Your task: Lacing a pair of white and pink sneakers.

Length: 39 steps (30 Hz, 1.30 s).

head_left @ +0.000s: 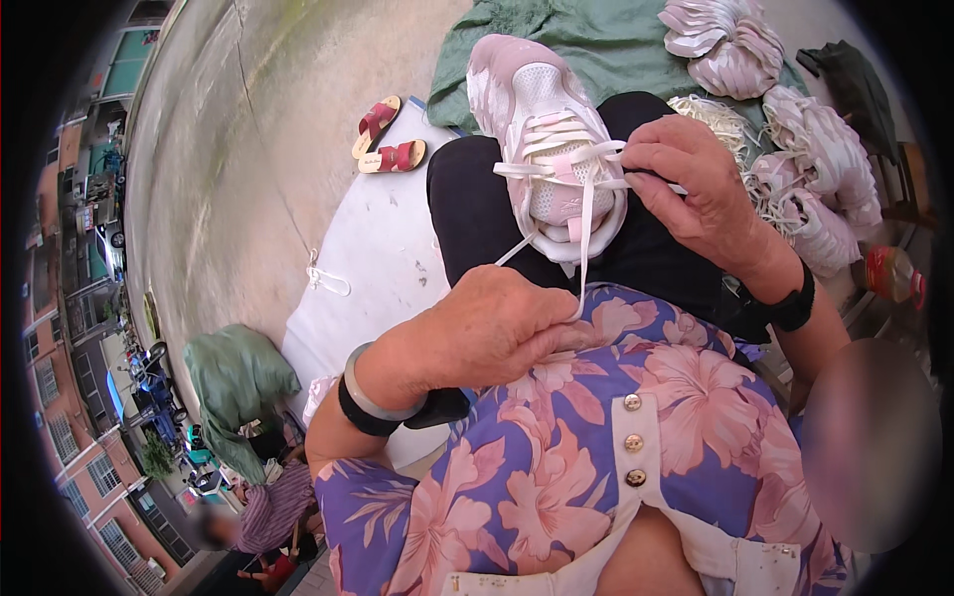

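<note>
A white and pale pink sneaker [509,72] rests on my lap, its toe pointing away from me and its opening toward me. White shoelace [586,214] crosses the tongue through the upper eyelets, and its loose ends hang out to the sides. My left hand [502,328] is closed below the heel, pinching a lace strand that runs taut up to the shoe. At the right side of the collar, my right hand [696,189] pinches lace close to the top eyelets between thumb and fingers.
Several similar sneakers [820,149] and a bundle of laces [720,124] lie at right, near a bottle [887,274]. Green sacking [616,40] spreads beyond my knees. Red sandals [393,157] sit on a white sheet [368,258] at left. Another person [273,512] sits at lower left.
</note>
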Tool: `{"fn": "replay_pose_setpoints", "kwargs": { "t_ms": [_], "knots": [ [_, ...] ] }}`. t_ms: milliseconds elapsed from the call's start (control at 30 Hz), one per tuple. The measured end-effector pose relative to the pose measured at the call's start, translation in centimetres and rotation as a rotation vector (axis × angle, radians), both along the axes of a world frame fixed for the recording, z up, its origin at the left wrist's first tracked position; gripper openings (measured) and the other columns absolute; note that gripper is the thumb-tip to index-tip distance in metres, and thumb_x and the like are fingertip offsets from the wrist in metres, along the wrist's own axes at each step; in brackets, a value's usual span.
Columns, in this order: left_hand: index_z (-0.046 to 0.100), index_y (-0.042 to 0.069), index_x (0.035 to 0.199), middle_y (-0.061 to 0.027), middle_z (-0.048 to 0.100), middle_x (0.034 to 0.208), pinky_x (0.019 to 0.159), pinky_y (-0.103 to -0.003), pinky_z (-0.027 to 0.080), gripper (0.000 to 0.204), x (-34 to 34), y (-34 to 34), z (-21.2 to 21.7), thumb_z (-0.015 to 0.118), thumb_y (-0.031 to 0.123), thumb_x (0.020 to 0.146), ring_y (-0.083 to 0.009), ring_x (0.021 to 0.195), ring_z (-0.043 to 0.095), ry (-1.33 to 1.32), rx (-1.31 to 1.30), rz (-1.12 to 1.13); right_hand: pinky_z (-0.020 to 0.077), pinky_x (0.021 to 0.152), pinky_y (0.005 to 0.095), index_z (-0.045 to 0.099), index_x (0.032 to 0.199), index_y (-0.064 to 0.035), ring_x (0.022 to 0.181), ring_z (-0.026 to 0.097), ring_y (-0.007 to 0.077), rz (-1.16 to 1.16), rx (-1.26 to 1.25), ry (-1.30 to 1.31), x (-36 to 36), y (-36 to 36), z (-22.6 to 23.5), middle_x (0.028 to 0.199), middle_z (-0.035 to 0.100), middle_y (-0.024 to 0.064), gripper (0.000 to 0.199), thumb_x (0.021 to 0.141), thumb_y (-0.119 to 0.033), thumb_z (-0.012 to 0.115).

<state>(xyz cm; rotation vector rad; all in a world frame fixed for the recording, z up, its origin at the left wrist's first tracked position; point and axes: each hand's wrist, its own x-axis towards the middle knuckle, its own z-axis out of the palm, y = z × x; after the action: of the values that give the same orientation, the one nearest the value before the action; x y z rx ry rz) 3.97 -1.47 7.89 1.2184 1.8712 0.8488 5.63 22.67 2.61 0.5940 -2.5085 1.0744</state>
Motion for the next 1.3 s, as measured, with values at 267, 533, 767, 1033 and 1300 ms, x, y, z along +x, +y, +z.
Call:
{"fn": "replay_pose_setpoints", "kwargs": {
  "t_ms": [267,533,767,1033,1300],
  "knots": [
    [0.049,0.002,0.077,-0.0133,0.051,0.055,0.046,-0.040,0.040,0.016,1.4,4.2,0.5,0.056,0.016,0.079,-0.0339,0.053,0.054,0.159,0.011,-0.287,0.0319,0.072,0.0358,0.054,0.072,-0.0070,0.079,0.047,0.0221,0.070,0.458,-0.006,0.0,-4.2,0.1,0.079,0.047,0.0061,0.021,0.059,-0.016,0.067],
    [0.049,0.001,0.075,-0.0153,0.052,0.056,0.046,-0.041,0.039,0.016,0.9,4.5,-0.1,0.056,0.015,0.079,-0.0344,0.053,0.054,0.076,-0.045,-0.287,0.0320,0.067,0.0357,0.055,0.067,-0.0074,0.077,0.049,0.0219,-0.011,0.443,0.074,0.0,-4.8,-1.5,0.075,0.050,0.0060,0.006,0.065,-0.013,0.058],
    [0.052,0.003,0.082,-0.0144,0.052,0.056,0.046,-0.041,0.038,0.013,0.8,4.0,0.7,0.055,0.016,0.082,-0.0338,0.054,0.054,0.089,-0.113,-0.242,0.0375,0.065,0.0321,0.053,0.081,-0.0049,0.063,0.053,0.0179,0.056,0.111,-0.054,-0.9,-5.4,-0.3,0.066,0.051,0.0034,0.012,0.071,-0.004,0.058],
    [0.058,0.004,0.086,-0.0121,0.053,0.059,0.047,-0.035,0.040,0.008,-1.4,-2.2,2.3,0.059,0.009,0.081,-0.0298,0.053,0.054,0.290,-0.155,0.136,0.0378,0.049,0.0213,0.058,0.090,-0.0003,0.053,0.047,0.0047,0.181,-0.526,-0.593,-0.6,1.4,6.5,0.060,0.051,-0.0008,0.012,0.084,-0.010,0.055],
    [0.054,0.006,0.084,-0.0113,0.055,0.064,0.048,-0.035,0.042,0.007,-2.5,-9.4,-5.8,0.060,0.009,0.080,-0.0294,0.055,0.054,0.831,-0.111,0.547,0.0420,0.059,0.0331,0.059,0.089,-0.0017,0.066,0.056,0.0257,-0.032,0.294,-0.171,5.2,9.4,1.0,0.074,0.059,0.0110,0.011,0.079,-0.005,0.058]
  ]
}}
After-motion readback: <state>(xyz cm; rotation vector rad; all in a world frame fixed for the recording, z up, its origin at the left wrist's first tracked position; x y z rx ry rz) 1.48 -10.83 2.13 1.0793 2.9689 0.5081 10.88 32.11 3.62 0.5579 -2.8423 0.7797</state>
